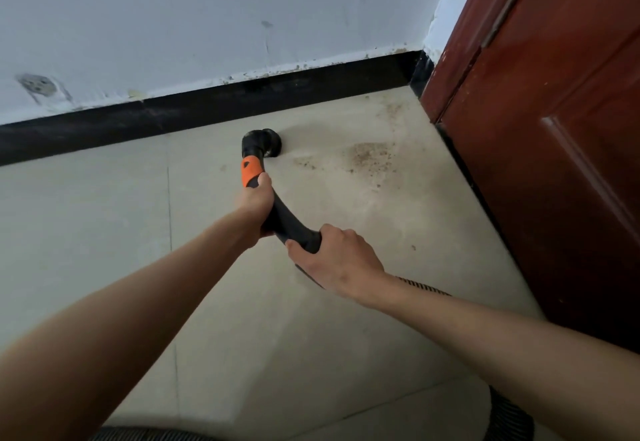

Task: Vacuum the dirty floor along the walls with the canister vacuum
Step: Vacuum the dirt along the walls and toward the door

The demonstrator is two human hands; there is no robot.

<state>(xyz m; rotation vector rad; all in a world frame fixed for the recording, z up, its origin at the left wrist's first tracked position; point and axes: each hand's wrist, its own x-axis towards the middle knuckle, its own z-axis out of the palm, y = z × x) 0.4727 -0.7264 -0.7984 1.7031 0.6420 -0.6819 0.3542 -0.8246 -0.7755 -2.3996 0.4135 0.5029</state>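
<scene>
The vacuum nozzle, a short black elbow with a round mouth, sat on the pale floor just short of the black baseboard, a little above the frame's centre. Its mouth faced toward three o'clock, where a patch of brown grit lay near it but apart, so the tool was probably set to sweep that way along the wall.

Behind the nozzle ran a curved black handle with an orange band at its front. The left hand was wrapped firmly round the handle just behind the orange band, thumb up near it, likely to steer the tip. The right hand, at five o'clock from the left, was closed round the handle's rear end where the ribbed hose began, seemingly taking the weight and feeding the hose. That corrugated hose trailed away toward four o'clock and showed again at the lower edge.

The floor looked smooth and matt, of large tiles with thin joints, dusty-grey with specks. The white wall above the baseboard was scuffed, its paint ragged along the lower edge. At two to four o'clock stood a glossy red-brown panelled door, closing off the corner. The canister itself was not clearly in view.
</scene>
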